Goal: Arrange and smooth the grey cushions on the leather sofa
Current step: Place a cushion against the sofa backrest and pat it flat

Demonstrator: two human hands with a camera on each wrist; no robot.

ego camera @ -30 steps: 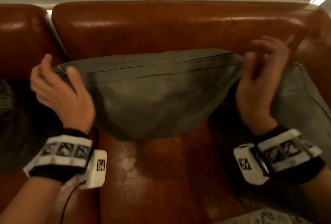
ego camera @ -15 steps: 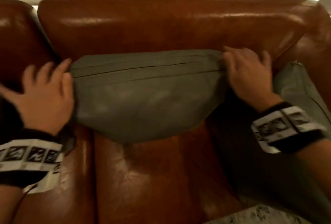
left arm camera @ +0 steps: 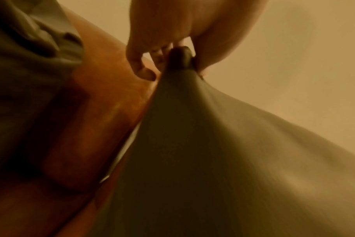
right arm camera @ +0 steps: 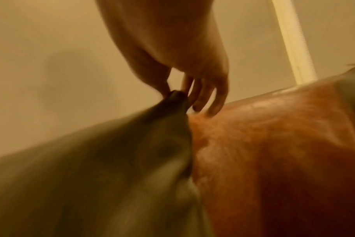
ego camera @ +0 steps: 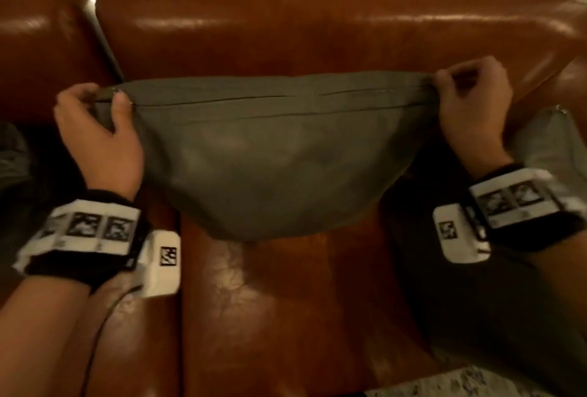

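A grey cushion (ego camera: 273,155) stands against the backrest of the brown leather sofa (ego camera: 317,31), its top edge pulled taut. My left hand (ego camera: 101,110) pinches the cushion's top left corner between thumb and fingers. My right hand (ego camera: 467,91) pinches the top right corner. In the left wrist view the left hand (left arm camera: 178,52) grips the bunched corner of the cushion (left arm camera: 213,152). The right wrist view shows the right hand (right arm camera: 178,91) nipping the corner of the cushion (right arm camera: 121,152), with the other fingers hanging loose beside the sofa back (right arm camera: 274,136).
A second grey cushion (ego camera: 546,142) leans in the sofa's right corner. Another dark grey cushion (ego camera: 12,155) lies on the left seat, past the gap between backrests. The brown seat (ego camera: 286,317) runs toward me, with a pale patterned rug (ego camera: 460,384) at the bottom right.
Both hands went from lying flat on the cushion's upper corners to pinching them. The top edge is now stretched straight and sits a little higher against the backrest.
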